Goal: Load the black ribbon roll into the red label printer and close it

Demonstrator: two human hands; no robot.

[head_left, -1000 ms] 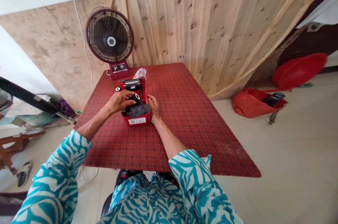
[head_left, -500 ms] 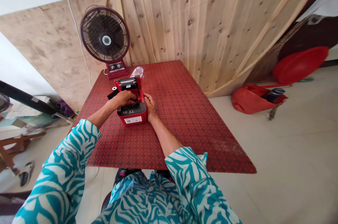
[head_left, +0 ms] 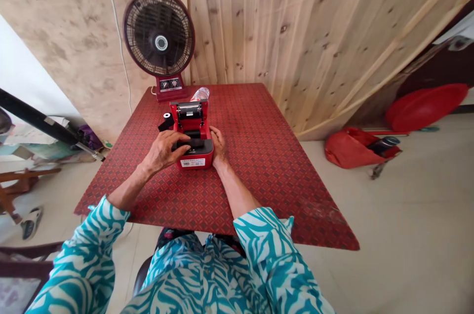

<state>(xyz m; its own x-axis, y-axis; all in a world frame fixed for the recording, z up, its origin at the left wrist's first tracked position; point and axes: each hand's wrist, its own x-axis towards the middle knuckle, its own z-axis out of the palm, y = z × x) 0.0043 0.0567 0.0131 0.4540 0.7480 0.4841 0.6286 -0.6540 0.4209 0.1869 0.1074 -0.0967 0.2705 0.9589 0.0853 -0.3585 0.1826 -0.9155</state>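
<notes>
Hands apart on either side of the red label printer, which sits near the middle of the desk, its lid standing open toward the fan. My left hand lies across the black insert in the printer's open bay, fingers spread over it, while my right hand cups the housing's right wall as if steadying it. Whether either one is truly gripping, I can't tell from here. Just left of the raised lid, a black roll pokes out from the printer's far end. Behind the lid stands a clear plastic bottle, and past that, the maroon fan. The step in hand looks like seating that insert in the bay; my read is that the next move calls for pressing it flat and square, then checking that black roll before the lid comes down.
</notes>
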